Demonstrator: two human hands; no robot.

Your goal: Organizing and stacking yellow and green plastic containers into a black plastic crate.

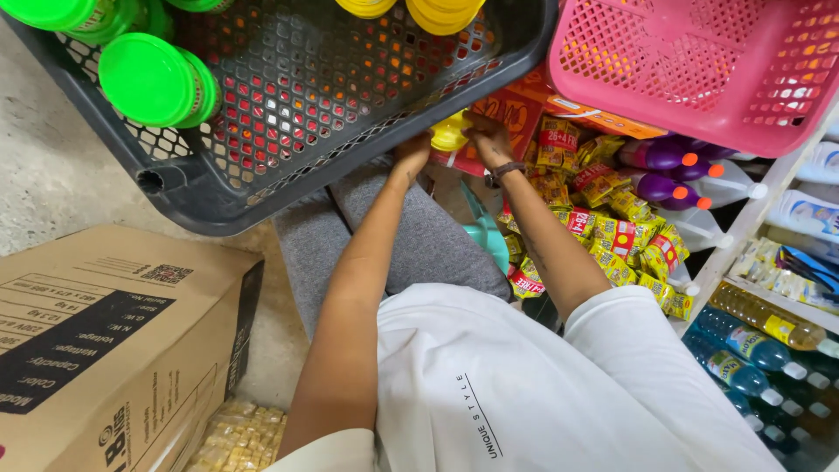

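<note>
Reaching forward in the head view, both hands meet at a small yellow plastic bottle [449,134] under the dark grey perforated plastic crate [288,96]. Right hand [489,133] fingers close on its side; left hand [412,152] touches it, grip unclear. Pink mesh basket [699,61] sits right.

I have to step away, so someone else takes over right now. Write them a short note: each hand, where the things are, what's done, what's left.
Left hand: reaching under the edge of the dark grey basket; its grip is hidden.
Right hand: beside the left, fingers on a yellow bottle; whether it is clasped is unclear.
Things: green-capped jars and yellow caps sit in the grey basket. The pink basket looks empty. Yellow-red sachets are piled below it.
Done: several containers are in the grey basket.
Left: the yellow bottle is still outside both baskets.
</note>
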